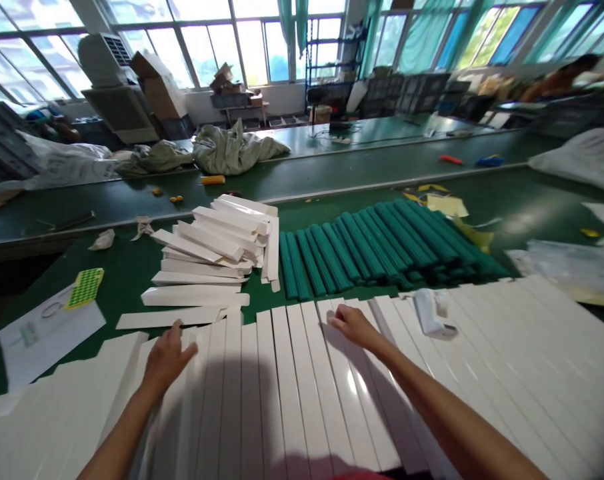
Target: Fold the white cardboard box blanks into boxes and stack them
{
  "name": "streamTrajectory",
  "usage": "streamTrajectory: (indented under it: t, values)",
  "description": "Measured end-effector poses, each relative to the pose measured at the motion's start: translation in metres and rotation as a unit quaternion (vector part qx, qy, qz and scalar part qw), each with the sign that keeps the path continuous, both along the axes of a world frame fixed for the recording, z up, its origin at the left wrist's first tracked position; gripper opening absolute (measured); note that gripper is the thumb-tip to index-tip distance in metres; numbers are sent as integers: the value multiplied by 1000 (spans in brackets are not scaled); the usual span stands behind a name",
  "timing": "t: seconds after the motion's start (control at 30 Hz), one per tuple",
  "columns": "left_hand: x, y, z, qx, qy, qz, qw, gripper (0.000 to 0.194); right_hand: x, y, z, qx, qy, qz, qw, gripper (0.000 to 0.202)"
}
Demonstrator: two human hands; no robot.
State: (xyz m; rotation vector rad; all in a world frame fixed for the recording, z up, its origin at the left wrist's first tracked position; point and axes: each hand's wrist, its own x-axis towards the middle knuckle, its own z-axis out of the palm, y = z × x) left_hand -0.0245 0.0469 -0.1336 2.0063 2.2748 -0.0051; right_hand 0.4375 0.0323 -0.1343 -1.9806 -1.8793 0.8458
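Note:
A row of long, narrow white boxes (292, 373) lies side by side across the near part of the table. My left hand (168, 359) rests over the far ends of the boxes on the left, its thumb spread away from the fingers. Near the far ends of the middle boxes, my right hand (355, 325) has its fingers curled closed; whether something small is in them is hidden. Beyond the row lie a loose pile of white box pieces (207, 240) and many ribbed green rods (372, 243) set close together. A white tape dispenser (432, 313) stands on the boxes right of my right hand.
At the left lie a paper sheet (47, 333) and a green dotted sticker sheet (85, 288). Clear plastic bags (572, 267) are at the right. Behind, a long green bench (332, 170) carries grey cloth (232, 147) and a red tool (451, 160). A person (557, 79) is far right.

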Motion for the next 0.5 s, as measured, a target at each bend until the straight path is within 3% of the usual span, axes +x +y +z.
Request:
streamTrajectory:
  t: [0.1,0.2,0.3,0.37,0.5]
  values:
    - [-2,1,11,30,84,-76,993,47,16,0,-2,15,-3,-17,1000,24]
    - [17,12,24,56,122,-91,987,44,23,3,-6,30,4,-24,999,27]
    - [59,39,23,76,124,-121,982,37,12,16,-11,47,17,-25,998,28]
    - [95,65,14,79,113,-181,974,34,-4,26,-12,53,27,-9,998,27]
    - [163,115,-8,87,86,-304,945,47,-41,36,-7,56,43,38,997,22]
